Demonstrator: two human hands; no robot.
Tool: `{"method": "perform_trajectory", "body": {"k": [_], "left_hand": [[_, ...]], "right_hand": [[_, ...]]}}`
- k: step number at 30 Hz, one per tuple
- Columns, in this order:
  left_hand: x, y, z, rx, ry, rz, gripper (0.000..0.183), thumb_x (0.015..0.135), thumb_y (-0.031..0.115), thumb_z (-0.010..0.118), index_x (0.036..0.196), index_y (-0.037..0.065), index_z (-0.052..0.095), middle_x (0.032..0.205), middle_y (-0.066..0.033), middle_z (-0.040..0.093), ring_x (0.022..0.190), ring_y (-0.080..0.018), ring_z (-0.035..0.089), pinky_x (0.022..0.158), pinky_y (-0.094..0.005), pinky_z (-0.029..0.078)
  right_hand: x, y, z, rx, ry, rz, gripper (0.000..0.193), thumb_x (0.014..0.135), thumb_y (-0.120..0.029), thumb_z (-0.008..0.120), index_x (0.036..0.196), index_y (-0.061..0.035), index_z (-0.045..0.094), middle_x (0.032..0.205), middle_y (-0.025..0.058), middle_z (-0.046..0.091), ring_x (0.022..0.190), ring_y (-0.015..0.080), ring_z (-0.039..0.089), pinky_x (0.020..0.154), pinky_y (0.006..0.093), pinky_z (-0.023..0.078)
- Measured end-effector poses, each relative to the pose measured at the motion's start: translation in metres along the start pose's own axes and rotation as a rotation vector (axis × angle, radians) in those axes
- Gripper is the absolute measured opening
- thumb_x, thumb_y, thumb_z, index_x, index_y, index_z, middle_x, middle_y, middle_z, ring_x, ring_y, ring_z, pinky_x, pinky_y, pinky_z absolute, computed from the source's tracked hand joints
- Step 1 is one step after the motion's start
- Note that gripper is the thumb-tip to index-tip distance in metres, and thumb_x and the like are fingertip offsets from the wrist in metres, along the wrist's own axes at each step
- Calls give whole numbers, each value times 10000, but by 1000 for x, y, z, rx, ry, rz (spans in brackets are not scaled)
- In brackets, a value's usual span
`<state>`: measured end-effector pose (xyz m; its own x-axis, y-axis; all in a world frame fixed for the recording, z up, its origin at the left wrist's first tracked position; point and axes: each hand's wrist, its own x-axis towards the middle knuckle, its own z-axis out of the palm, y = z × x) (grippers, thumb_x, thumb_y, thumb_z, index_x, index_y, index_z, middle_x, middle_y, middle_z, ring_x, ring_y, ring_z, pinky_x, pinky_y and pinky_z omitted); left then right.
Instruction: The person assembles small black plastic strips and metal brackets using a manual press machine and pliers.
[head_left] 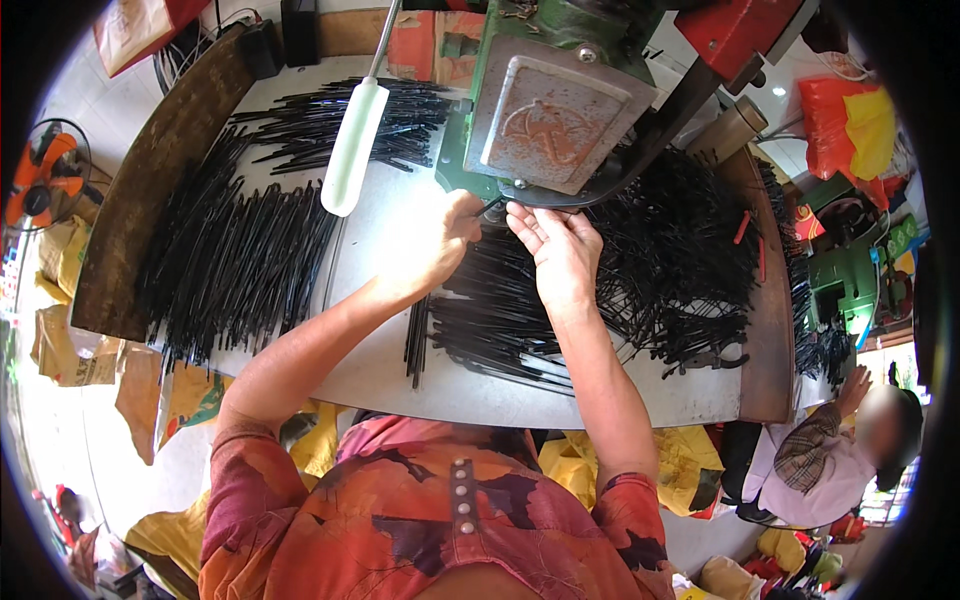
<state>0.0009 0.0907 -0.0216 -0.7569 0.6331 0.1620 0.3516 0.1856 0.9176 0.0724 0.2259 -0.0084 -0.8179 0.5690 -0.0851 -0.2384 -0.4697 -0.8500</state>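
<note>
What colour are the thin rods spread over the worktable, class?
The thin rods are black, with a slight shine; they show best in the head view.

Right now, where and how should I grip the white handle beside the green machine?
Probably wrap the middle of the white handle, from the left: it slants toward you, slim with a rounded end, and the green machine stands to its right.

Far end of the dark rod [490, 207] in the left hand [437, 240], perhaps hidden.
</note>
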Motion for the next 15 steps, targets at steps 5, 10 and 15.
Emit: {"method": "perform_trajectory", "body": {"k": [5, 10, 15], "left_hand": [[0, 1, -1, 39, 20, 36, 186, 815, 21, 452, 990, 4, 513, 692, -18, 522, 501, -40, 398, 438, -180, 338], [-1, 2, -2, 22, 20, 31, 184, 810, 8, 449, 980, 5, 518, 690, -15, 519, 501, -41, 397, 439, -184, 339], [-1, 5, -2, 16, 5, 2, 191, 809, 3, 450, 987, 1, 520, 695, -4, 515, 523, -33, 396, 448, -175, 336]], "right_hand": [[1, 1, 0, -1, 7, -2, 71, 815, 21, 461, 867, 68, 476, 835, 152, 538, 782, 241, 597, 712, 312, 526], [0, 0, 3, 0, 9, -4, 79, 813, 18, 470, 874, 67, 482, 835, 146, 540, 778, 237, 598, 705, 310, 527], [0, 1, 0, -9, 13, -12, 83, 811, 16, 476, 878, 65, 488, 822, 135, 545, 770, 233, 599, 698, 308, 528]]}}
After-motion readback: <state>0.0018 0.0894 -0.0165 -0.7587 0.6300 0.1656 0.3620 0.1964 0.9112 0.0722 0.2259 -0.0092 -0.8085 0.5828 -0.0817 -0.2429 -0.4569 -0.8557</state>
